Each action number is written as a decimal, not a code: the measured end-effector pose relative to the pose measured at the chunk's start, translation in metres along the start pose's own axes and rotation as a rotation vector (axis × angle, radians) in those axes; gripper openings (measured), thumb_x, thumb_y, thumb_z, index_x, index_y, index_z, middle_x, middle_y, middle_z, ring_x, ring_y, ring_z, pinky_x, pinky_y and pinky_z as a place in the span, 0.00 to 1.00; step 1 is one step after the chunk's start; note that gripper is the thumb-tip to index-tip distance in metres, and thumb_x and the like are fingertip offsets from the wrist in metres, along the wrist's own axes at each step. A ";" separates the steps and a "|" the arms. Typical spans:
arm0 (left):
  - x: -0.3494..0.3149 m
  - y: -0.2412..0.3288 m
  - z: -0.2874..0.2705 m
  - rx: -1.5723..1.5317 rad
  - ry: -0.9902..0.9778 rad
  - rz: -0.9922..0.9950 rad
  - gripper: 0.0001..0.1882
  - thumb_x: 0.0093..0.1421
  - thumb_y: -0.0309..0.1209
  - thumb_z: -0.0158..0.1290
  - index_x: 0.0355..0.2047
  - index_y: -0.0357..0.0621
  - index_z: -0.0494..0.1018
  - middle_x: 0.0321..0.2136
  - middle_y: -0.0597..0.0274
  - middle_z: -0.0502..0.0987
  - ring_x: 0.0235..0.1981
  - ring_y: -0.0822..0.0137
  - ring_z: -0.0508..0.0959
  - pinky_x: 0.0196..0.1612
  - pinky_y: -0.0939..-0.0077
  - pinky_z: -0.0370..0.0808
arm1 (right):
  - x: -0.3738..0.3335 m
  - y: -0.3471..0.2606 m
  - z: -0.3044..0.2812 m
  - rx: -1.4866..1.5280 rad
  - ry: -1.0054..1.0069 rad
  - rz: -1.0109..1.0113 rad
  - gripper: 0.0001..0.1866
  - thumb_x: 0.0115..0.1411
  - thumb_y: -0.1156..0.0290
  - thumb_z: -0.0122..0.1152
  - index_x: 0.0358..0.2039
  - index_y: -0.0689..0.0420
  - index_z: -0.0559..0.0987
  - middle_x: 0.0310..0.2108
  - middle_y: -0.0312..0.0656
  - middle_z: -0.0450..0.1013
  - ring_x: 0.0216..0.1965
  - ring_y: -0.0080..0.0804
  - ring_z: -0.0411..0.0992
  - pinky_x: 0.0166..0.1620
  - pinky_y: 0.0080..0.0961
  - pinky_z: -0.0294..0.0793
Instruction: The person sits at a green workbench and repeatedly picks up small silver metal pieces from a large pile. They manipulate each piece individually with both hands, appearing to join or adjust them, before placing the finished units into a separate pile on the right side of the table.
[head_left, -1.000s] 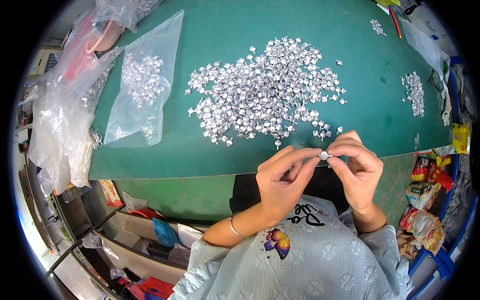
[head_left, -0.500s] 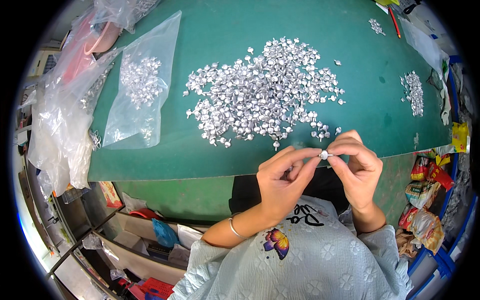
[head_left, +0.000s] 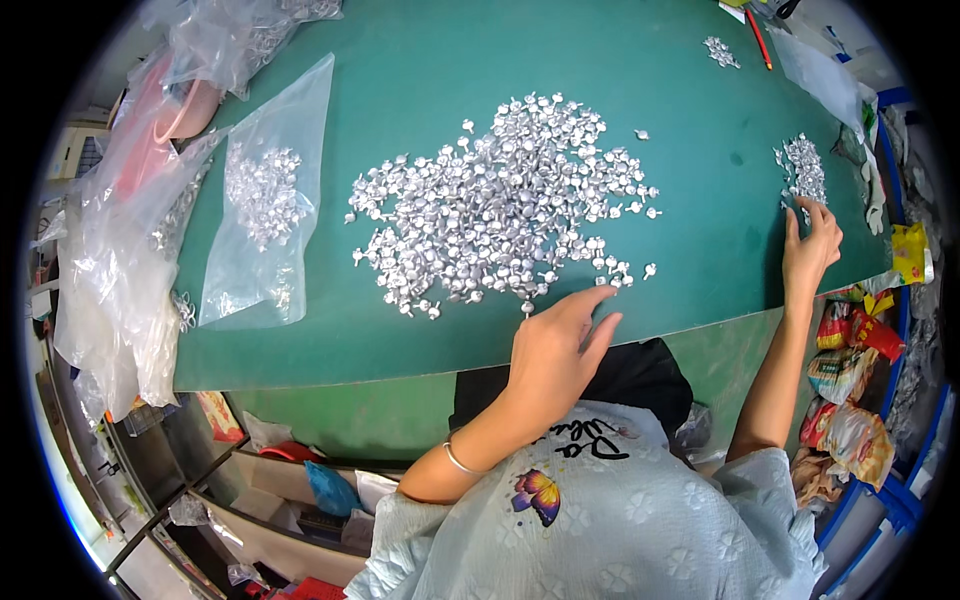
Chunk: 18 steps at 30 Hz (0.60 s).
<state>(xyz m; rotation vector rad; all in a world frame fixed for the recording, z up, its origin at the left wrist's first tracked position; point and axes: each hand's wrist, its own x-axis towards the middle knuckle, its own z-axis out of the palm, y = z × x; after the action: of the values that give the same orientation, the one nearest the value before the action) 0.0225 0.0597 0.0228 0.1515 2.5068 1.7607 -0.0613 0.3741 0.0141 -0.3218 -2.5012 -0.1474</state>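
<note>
A large heap of small silver metal pieces point(head_left: 500, 200), each with a round head and thin stem, lies on the green table point(head_left: 420, 70). At its near right edge is my left hand point(head_left: 555, 350), index finger stretched toward a few loose pieces, thumb held apart. Its other fingers are curled out of sight. Over on the right, my right hand point(head_left: 814, 248) reaches the near end of a narrow small pile of silver parts point(head_left: 803, 170). Thumb and fingertips there are apart; a tiny part between them is hard to make out.
A clear plastic bag point(head_left: 265, 265) with silver parts lies left of the heap. Beyond it are more bulky plastic bags point(head_left: 120, 270) and a pink basket point(head_left: 190, 110). Another little cluster point(head_left: 721, 52) and a red pencil point(head_left: 759, 40) lie far right. Colourful packets point(head_left: 850, 390) stand beside the table.
My hands were together at the table edge, pinching one silver piece between them. They have separated: my right hand swung right to the small pile, my left moved toward the heap.
</note>
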 end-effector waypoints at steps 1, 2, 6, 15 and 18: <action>0.002 0.001 0.003 0.044 0.005 0.023 0.14 0.50 0.22 0.56 0.39 0.39 0.73 0.13 0.64 0.59 0.13 0.74 0.57 0.17 0.79 0.57 | -0.001 -0.012 -0.009 0.030 0.007 -0.034 0.07 0.50 0.72 0.60 0.32 0.53 0.78 0.33 0.38 0.72 0.42 0.37 0.67 0.46 0.29 0.62; 0.004 0.001 0.006 0.089 0.009 0.045 0.14 0.50 0.23 0.56 0.39 0.40 0.73 0.13 0.62 0.61 0.12 0.72 0.59 0.17 0.78 0.59 | 0.000 -0.025 -0.018 0.229 -0.053 -0.127 0.08 0.49 0.73 0.60 0.32 0.54 0.78 0.34 0.38 0.72 0.41 0.37 0.67 0.46 0.28 0.61; 0.008 -0.003 0.018 0.209 -0.005 0.154 0.13 0.50 0.24 0.55 0.38 0.43 0.74 0.16 0.59 0.66 0.13 0.66 0.63 0.18 0.73 0.63 | -0.018 -0.102 -0.039 0.763 -0.375 -0.376 0.09 0.46 0.76 0.61 0.31 0.58 0.76 0.33 0.40 0.71 0.38 0.35 0.67 0.43 0.25 0.60; 0.006 0.001 0.008 -0.055 0.020 0.025 0.14 0.50 0.19 0.55 0.39 0.42 0.74 0.14 0.69 0.58 0.14 0.78 0.57 0.17 0.83 0.56 | -0.024 -0.122 -0.036 1.088 -0.539 -0.182 0.04 0.46 0.77 0.63 0.24 0.61 0.77 0.23 0.37 0.71 0.26 0.26 0.66 0.33 0.20 0.61; 0.005 0.009 0.011 -0.389 0.092 -0.137 0.14 0.49 0.17 0.55 0.38 0.40 0.74 0.15 0.74 0.55 0.16 0.83 0.54 0.19 0.88 0.52 | -0.044 -0.126 -0.061 1.523 -0.823 0.269 0.02 0.52 0.79 0.60 0.26 0.63 0.77 0.25 0.33 0.72 0.27 0.14 0.63 0.31 0.12 0.61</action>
<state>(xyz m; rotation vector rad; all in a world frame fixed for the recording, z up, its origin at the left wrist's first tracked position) 0.0190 0.0733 0.0279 -0.1238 2.1131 2.1913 -0.0258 0.2328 0.0334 -0.0222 -2.4046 2.2011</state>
